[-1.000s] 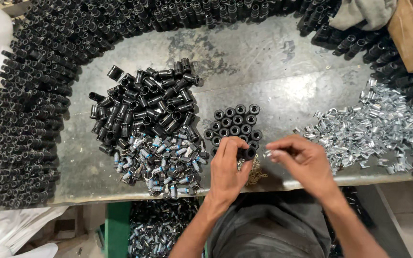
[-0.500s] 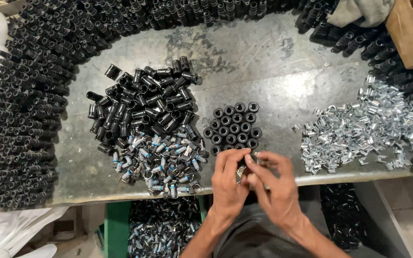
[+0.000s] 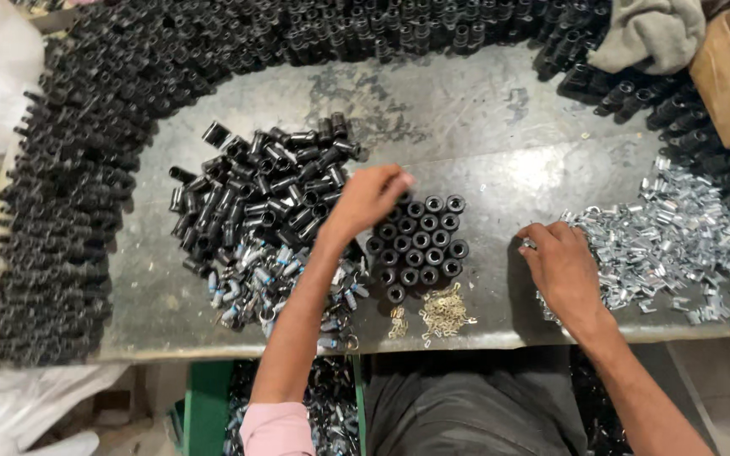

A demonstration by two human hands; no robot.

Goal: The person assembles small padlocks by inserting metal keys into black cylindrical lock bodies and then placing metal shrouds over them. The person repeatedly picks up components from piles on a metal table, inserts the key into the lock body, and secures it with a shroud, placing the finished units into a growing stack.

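Left hand stretched forward, fingers curled downward; right hand set apart, palm down, fingers bent

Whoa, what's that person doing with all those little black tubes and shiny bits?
A person is working at a metal table crowded with small parts. The left hand reaches to the top edge of a neat cluster of upright black tubes, beside a loose pile of black tubes. The right hand rests at the edge of a heap of shiny metal clips. Tiny brass pieces lie near the front edge.
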